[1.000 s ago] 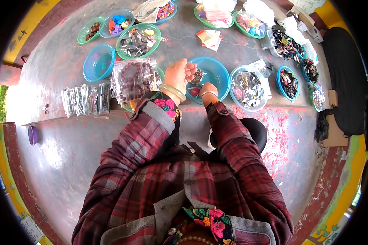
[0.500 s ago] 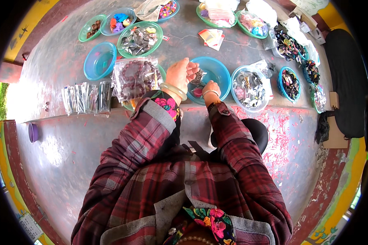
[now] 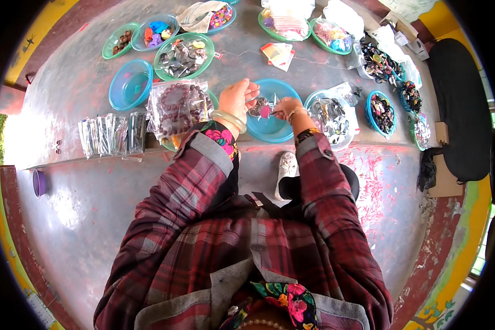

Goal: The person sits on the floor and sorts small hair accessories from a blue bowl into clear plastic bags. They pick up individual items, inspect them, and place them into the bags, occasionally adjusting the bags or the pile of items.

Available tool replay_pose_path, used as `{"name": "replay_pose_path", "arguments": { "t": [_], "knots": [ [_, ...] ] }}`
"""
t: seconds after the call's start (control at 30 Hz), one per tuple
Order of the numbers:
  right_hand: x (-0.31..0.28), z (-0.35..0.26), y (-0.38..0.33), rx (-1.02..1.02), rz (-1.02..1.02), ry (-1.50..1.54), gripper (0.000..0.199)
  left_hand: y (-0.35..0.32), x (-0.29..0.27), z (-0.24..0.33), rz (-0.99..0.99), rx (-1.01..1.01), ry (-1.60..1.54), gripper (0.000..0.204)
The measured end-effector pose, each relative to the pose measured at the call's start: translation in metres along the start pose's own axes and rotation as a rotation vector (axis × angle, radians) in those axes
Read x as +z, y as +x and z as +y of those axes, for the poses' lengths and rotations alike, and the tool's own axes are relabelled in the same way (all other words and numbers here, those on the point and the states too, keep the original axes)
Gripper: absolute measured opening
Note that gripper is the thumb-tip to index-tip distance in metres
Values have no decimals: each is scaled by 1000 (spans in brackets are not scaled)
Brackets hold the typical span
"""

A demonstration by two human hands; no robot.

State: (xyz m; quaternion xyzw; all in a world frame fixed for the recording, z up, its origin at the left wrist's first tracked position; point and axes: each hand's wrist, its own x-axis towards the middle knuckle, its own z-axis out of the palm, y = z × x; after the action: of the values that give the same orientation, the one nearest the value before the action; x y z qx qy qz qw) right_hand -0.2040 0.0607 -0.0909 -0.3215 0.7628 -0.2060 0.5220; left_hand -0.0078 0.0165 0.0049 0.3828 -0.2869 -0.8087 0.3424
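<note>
Above the round blue plastic dish [image 3: 269,124] at upper centre, the left hand [image 3: 237,99] and right hand [image 3: 287,107] pinched a small pink bead piece [image 3: 264,111], likely catching drops.

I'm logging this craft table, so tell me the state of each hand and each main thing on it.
Left hand: raised over the blue bowl, fingers pinched on a small item.
Right hand: pinching a small pink piece.
Blue bowl: upright, nearly empty.
Bead bag: closed, lying flat, full of dark beads.
Empty blue bowl: upright.
Packets: lying in a row.
</note>
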Motion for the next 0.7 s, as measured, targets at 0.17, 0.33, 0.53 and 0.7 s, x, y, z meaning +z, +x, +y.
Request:
{"name": "replay_pose_path", "arguments": {
  "t": [0.17,0.33,0.53,0.7],
  "knots": [
    [-29,-52,-79,-312,50,526,21,-6,5,0,-52,-16,223,20],
    [-44,-62,-126,-449,-66,540,19,-13,13,2,-422,-266,267,21],
    [-33,-59,-127,-524,-91,812,28,-15,20,3,-530,-178,128,18],
    [-7,-67,-133,-575,-312,887,36,-16,23,3,-621,-108,61,21]
  ]
}}
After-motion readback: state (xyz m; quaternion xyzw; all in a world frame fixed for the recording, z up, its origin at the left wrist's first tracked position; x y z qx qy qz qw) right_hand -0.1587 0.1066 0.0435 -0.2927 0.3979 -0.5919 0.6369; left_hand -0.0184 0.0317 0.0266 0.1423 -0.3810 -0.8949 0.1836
